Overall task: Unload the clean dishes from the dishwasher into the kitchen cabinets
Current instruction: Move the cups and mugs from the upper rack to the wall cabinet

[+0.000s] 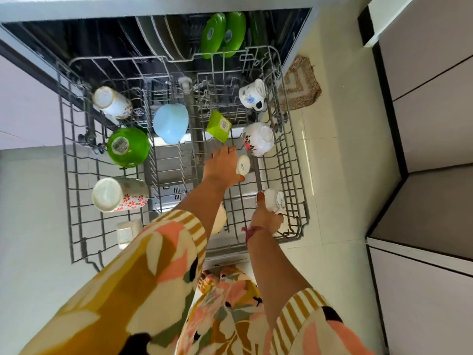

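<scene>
Floor: we stand on pale glossy tiles that fill the right of the frame and show through the wire on the left.
Cabinets: grey-fronted cabinets with dark edges run down the right side.
Dishwasher: its open dark cavity spans the top, with two green plates upright in the lower rack at top centre.
Upper rack: the grey wire rack is pulled out across the middle of the frame.
Mat: a woven mat lies on the tiles just right of the rack.
Rack contents: a green bowl and a light blue bowl sit centre left; a red-flowered mug lies lower left, a blue-flowered mug upper right.
Left hand: our left hand holds a small white cup at centre, thumb under it.
Right hand: our right hand grips a small white jar in the rack's lower right corner.
</scene>
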The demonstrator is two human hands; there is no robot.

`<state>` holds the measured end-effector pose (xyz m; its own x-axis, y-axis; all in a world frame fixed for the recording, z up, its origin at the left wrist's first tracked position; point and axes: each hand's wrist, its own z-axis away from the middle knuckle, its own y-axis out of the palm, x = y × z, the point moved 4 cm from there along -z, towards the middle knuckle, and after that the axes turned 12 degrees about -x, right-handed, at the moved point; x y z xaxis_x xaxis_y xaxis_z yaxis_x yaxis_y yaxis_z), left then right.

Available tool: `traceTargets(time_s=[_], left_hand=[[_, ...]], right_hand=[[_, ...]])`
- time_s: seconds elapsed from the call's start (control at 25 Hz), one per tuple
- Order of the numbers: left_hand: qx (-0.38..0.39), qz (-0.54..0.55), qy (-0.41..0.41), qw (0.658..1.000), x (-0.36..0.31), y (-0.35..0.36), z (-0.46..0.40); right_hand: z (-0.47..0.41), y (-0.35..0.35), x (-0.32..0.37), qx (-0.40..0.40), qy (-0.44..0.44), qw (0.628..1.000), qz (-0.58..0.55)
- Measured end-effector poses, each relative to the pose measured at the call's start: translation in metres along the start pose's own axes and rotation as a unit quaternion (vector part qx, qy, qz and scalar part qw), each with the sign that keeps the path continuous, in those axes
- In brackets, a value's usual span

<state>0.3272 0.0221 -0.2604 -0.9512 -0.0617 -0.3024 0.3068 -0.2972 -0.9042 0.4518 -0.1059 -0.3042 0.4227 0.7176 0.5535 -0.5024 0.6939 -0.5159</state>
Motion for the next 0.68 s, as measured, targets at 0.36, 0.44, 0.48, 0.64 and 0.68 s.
traceTargets(time_s=[0.36, 0.44, 0.48, 0.64, 0.68], left_hand=[[0.007, 0.019, 0.04, 0.999, 0.005, 0.032, -0.023], [-0.003, 0.048, 0.04, 0.998, 0.007, 0.03, -0.023], [-0.008, 0.061, 0.036, 0.997, 0.007, 0.028, -0.022], [-0.043, 0.103, 0.026, 0.993, 0.004, 0.007, -0.012], [-0.055, 0.115, 0.018, 0.992, 0.005, -0.001, -0.007]], right_hand=[[-0.011, 0.017, 0.002, -0.038, 0.013, 0.997, -0.069], [-0.013, 0.014, 0.006, -0.041, 0.015, 0.997, -0.061], [-0.014, 0.012, 0.007, -0.048, 0.014, 0.998, -0.049], [0.007, 0.003, 0.018, -0.038, 0.004, 0.999, -0.027], [0.015, 0.001, 0.021, -0.028, -0.006, 0.999, -0.025]])
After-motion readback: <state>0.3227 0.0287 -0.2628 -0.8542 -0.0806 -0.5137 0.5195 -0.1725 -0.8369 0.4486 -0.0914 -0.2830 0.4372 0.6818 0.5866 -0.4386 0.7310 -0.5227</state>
